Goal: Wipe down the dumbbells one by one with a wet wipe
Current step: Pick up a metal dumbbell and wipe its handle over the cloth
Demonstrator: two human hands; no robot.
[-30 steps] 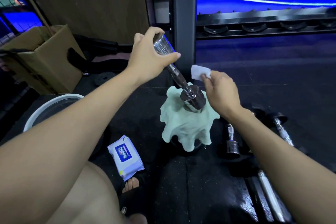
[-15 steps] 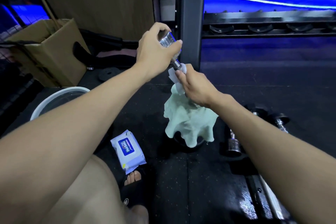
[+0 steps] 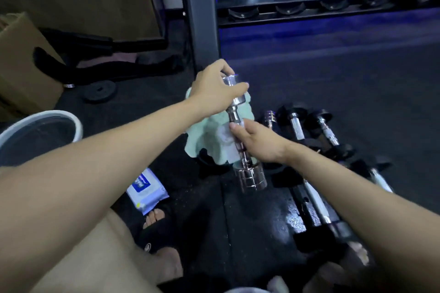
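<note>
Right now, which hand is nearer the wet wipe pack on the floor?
Left, as seen. The left hand grips the chrome dumbbell's top end, above the wet wipe pack; the right hand wipes its handle, farther right.

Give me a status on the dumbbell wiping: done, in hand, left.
Done: nothing shows which dumbbells are already clean. In hand: the left hand grips the top end of the chrome dumbbell while the right hand presses a wet wipe round its handle. Left: possibly the black-ended dumbbells on the floor, plus this one's lower head.
</note>
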